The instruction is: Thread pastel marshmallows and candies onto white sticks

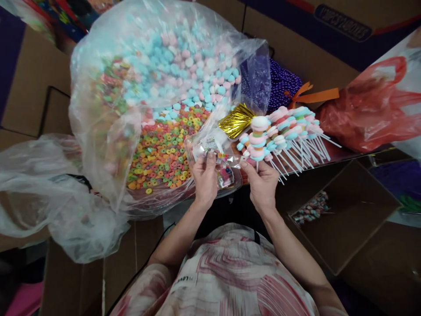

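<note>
A skewer of stacked marshmallows (pixel 258 139) stands upright, its white stick pinched in my right hand (pixel 265 184). My left hand (pixel 205 177) is closed on a clear plastic wrapper (pixel 200 142) with a printed label. Beside its fingers lie small colourful packaged pieces (pixel 225 175) in a clear tray. A gold tinsel bundle (pixel 238 120) sits behind, between my hands. To the right lies a pile of marshmallow skewers (pixel 292 125) with white sticks pointing toward me.
A large clear bag (pixel 98 48) at the left holds pink and blue marshmallows (pixel 194 61) and ring-shaped candies (pixel 161 153). A purple patterned bag (pixel 283 83) with orange ribbon and a red plastic bag (pixel 371 114) lie behind right. Below right, an open cardboard box (pixel 348 219) holds wrapped skewers.
</note>
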Tool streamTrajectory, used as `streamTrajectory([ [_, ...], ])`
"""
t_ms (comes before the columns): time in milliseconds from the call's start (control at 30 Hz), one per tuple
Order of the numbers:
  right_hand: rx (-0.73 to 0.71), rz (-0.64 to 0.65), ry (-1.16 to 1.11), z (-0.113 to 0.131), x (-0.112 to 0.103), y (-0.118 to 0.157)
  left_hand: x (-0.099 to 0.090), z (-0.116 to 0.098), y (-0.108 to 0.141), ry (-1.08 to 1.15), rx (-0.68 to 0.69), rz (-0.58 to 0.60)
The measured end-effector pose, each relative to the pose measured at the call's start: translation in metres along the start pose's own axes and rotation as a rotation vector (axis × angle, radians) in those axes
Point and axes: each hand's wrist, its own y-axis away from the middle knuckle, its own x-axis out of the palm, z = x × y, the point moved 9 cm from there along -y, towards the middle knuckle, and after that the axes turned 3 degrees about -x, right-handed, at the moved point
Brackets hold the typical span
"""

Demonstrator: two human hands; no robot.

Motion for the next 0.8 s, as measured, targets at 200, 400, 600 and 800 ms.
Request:
streamTrajectory([
  [200,0.003,-0.016,0.016,-0.006,-0.008,0.002,-0.015,-0.013,-0.008,-0.002,0.103,-0.039],
  [400,-0.007,0.007,0.026,0.002,-0.006,0.005,-0.017,-0.013,-0.013,0.059,0.118,-0.031],
  [600,-0.037,-0.017,0.054,0.007,-0.012,0.002,-0.016,-0.012,-0.017,0.02,0.128,-0.027],
  [800,-0.026,-0.023,0.121,0.013,-0.012,0.003,-0.02,0.0,-0.027,0.102,-0.063,-0.064],
])
